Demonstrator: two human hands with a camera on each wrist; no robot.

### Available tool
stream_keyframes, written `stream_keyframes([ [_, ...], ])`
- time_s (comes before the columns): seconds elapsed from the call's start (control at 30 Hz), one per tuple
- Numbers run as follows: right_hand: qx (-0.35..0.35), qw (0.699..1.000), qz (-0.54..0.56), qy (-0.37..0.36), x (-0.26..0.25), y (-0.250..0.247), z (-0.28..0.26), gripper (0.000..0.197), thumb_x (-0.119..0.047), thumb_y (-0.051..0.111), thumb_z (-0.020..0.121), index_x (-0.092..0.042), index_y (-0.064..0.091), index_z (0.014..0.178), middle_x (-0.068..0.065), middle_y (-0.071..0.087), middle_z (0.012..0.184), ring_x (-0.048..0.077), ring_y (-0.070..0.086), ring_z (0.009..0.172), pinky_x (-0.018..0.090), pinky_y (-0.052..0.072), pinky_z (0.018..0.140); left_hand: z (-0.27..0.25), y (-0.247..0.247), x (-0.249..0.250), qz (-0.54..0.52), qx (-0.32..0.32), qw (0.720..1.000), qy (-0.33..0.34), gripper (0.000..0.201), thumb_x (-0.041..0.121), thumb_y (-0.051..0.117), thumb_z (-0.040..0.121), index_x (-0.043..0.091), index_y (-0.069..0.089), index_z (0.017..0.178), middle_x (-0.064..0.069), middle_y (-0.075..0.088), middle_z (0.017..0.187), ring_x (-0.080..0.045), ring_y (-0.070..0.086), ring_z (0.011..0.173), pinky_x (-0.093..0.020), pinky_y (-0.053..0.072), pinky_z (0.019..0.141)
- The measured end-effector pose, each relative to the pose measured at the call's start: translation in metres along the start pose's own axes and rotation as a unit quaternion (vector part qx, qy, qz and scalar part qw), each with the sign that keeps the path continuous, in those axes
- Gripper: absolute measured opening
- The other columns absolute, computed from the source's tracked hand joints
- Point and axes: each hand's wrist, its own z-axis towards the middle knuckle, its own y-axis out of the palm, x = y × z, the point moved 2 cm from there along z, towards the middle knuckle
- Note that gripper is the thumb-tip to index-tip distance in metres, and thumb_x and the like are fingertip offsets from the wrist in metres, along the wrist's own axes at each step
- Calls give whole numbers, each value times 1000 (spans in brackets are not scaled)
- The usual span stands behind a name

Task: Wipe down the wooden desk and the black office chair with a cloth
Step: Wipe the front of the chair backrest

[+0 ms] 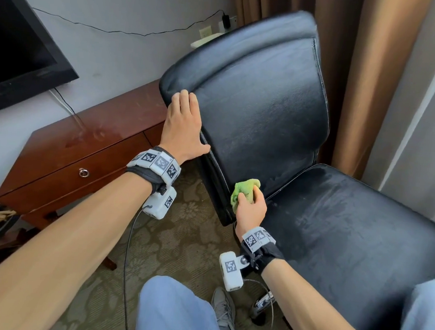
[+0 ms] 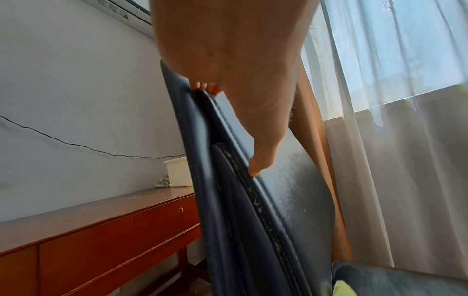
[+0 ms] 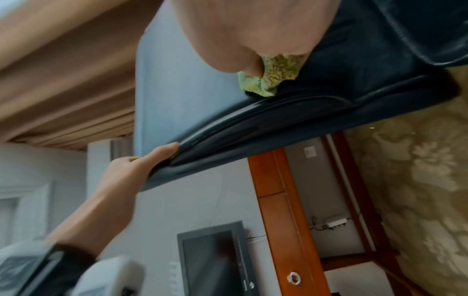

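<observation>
The black office chair (image 1: 263,103) faces me, its seat (image 1: 349,227) streaked with damp marks. My left hand (image 1: 183,125) grips the left edge of the backrest, fingers curled behind it and the thumb on the front; the left wrist view shows this left hand (image 2: 228,60) on the edge. My right hand (image 1: 251,204) holds a bunched green cloth (image 1: 244,190) against the bottom left corner of the backrest, by the seat crease. The cloth (image 3: 273,74) shows under my right palm in the right wrist view. The wooden desk (image 1: 83,138) stands left of the chair.
A black TV (image 1: 17,45) hangs on the wall above the desk, with a thin cable along the wall. A white box (image 2: 178,172) sits on the desk's far end. Brown curtains (image 1: 369,72) hang behind the chair. My knees in blue jeans (image 1: 173,312) are over patterned carpet.
</observation>
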Motion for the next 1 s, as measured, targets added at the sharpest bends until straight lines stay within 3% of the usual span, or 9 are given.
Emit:
stream_keyframes([
  [0.07,17,1000,-24,3,5,-1,2,51,-14,69,85,-27,65,135,-1,66,128,18,64,115,43,52,107,0,0,0,0,1,1000,0,129,69,82,60,-9,28,147,-27,36,148,-41,39,132,-46,37,112],
  [0.27,28,995,-83,-44,15,-6,1,38,-19,66,91,-22,67,129,-2,69,119,16,63,108,33,49,102,0,0,-4,-11,4,1000,11,124,67,82,60,-8,31,145,-25,38,144,-40,40,128,-46,39,110],
  [0.43,41,994,-75,66,40,-10,13,30,-19,71,84,-22,70,114,2,73,111,21,68,101,42,55,98,-1,-3,-6,-25,2,999,20,118,61,82,61,-7,33,143,-24,39,141,-39,41,124,-45,41,107],
  [0.5,33,995,-75,63,44,-10,11,28,-21,73,85,-21,70,113,0,73,107,18,69,98,38,56,96,-3,-3,-5,-27,1,999,18,118,62,82,61,-7,32,143,-24,39,141,-39,41,124,-45,41,106],
  [0.6,29,997,-74,9,37,-11,-1,18,-21,72,89,-19,69,106,-3,72,98,16,68,93,29,54,86,-4,-4,-6,-32,4,999,22,117,61,81,61,-7,33,143,-23,39,140,-39,41,123,-45,42,106],
  [0.7,15,994,-92,-63,25,-11,-12,11,-15,69,92,-16,67,104,-2,69,96,7,64,85,9,44,71,-5,-5,-7,-41,-1,999,26,110,52,81,62,-8,34,142,-24,40,139,-39,42,122,-44,40,107],
  [0.87,-35,957,-170,-230,9,-12,-26,16,-17,70,95,-14,66,111,-6,63,101,1,58,91,14,45,84,-5,-4,-10,-55,-11,998,27,90,14,69,65,-9,34,145,-26,40,139,-40,41,122,-42,39,109],
  [1.0,-72,891,-228,-385,-16,-3,-33,20,-13,73,93,-12,68,113,-6,62,104,9,59,98,21,47,93,-4,-9,-14,-63,-20,997,36,82,3,66,66,-8,36,142,-24,42,132,-39,43,117,-41,43,104],
])
